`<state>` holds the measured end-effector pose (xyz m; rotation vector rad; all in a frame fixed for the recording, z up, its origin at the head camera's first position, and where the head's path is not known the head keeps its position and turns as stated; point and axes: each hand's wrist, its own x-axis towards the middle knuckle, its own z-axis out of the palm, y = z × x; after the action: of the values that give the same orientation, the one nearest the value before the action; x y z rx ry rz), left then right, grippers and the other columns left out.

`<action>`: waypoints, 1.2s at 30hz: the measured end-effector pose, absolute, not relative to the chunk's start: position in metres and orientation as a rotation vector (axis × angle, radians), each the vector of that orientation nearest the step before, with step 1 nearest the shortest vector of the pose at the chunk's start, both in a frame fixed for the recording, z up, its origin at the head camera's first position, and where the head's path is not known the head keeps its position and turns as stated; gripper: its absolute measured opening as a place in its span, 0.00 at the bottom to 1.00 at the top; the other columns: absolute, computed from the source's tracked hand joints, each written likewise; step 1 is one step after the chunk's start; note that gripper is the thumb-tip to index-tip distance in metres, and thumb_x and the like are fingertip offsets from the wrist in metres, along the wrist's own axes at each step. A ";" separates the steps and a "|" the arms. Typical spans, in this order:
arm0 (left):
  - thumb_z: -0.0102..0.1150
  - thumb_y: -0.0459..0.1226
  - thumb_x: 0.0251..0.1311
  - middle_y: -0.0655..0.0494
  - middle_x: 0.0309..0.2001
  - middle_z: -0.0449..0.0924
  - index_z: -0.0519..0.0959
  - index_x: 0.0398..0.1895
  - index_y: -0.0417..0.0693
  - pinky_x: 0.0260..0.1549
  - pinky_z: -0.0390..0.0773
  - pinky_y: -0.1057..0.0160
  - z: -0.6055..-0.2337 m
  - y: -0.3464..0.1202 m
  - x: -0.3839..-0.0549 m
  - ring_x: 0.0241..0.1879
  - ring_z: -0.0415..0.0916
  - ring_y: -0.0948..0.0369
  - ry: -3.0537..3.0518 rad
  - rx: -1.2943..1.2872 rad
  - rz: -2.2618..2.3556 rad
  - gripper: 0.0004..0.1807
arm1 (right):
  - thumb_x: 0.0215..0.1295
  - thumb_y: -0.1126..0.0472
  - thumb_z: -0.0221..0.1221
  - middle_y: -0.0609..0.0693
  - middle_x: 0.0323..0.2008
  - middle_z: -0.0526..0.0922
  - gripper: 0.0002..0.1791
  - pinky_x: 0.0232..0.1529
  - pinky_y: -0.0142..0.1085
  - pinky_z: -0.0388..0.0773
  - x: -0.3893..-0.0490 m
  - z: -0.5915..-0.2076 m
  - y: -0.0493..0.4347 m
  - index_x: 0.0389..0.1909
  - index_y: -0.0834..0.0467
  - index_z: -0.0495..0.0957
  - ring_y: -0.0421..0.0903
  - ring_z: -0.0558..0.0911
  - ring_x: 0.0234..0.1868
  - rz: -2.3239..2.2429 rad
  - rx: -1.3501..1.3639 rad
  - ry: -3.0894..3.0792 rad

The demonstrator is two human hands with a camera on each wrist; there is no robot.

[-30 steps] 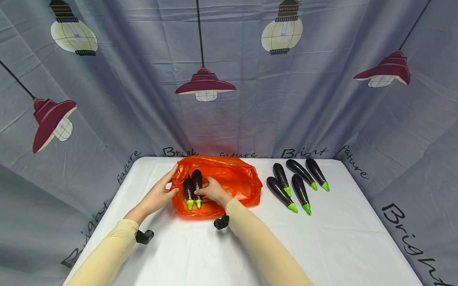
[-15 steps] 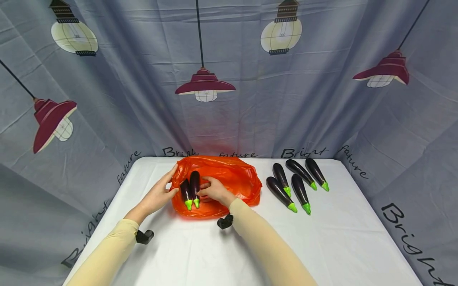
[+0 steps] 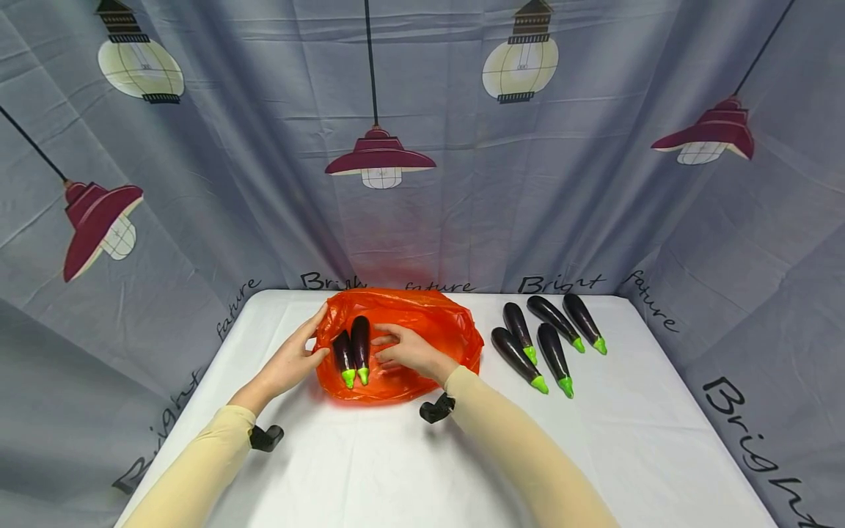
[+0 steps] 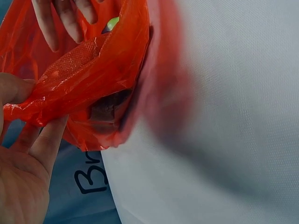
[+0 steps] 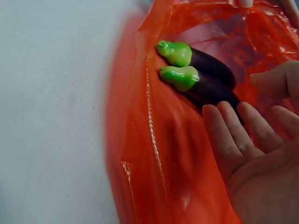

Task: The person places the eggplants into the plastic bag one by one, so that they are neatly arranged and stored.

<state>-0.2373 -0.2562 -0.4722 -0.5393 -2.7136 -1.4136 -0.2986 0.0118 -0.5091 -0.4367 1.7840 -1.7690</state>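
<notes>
An orange-red plastic bag lies with its mouth open on the white table. Two dark purple eggplants with bright green stem ends rest side by side in its left part: the left eggplant and the right eggplant. My left hand pinches the bag's left rim between thumb and fingers, as the left wrist view shows. Inside the bag mouth, just right of the eggplants, my right hand has its fingers extended and holds nothing. In the right wrist view its fingertips overlap the nearer eggplant.
Several more eggplants lie in a loose group on the table, right of the bag. A grey curtain printed with lamps and lettering surrounds the table's back and sides. Each wrist wears a black camera mount.
My right hand has let go of the right eggplant and moved to the right, its fingers straightening. The two eggplants shifted slightly left early on. My left hand stays at the bag's rim.
</notes>
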 end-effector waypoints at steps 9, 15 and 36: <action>0.61 0.26 0.67 0.46 0.80 0.52 0.46 0.84 0.63 0.53 0.82 0.50 -0.472 -0.255 -0.238 0.69 0.64 0.42 -2.714 -0.552 -1.408 0.50 | 0.67 0.71 0.62 0.67 0.70 0.69 0.39 0.62 0.61 0.72 -0.289 -0.499 0.038 0.78 0.52 0.63 0.70 0.75 0.63 -1.766 -0.542 1.728; 0.61 0.27 0.68 0.44 0.80 0.52 0.46 0.84 0.63 0.52 0.82 0.52 -0.473 -0.257 -0.237 0.68 0.65 0.41 -2.722 -0.555 -1.366 0.50 | 0.66 0.67 0.65 0.67 0.69 0.70 0.39 0.57 0.48 0.80 -0.282 -0.494 0.057 0.77 0.52 0.64 0.71 0.75 0.62 -1.751 -0.605 1.754; 0.61 0.27 0.68 0.42 0.80 0.52 0.45 0.84 0.63 0.54 0.81 0.47 -0.473 -0.253 -0.235 0.69 0.64 0.39 -2.743 -0.514 -1.330 0.50 | 0.70 0.68 0.62 0.61 0.65 0.76 0.31 0.63 0.60 0.72 -0.268 -0.472 0.122 0.73 0.60 0.68 0.56 0.81 0.60 -1.791 -0.645 1.745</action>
<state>-0.2346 -0.2534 -0.4728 -0.5138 -2.7426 -1.3300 -0.2677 0.1225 -0.4717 -0.6450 1.7447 -1.7914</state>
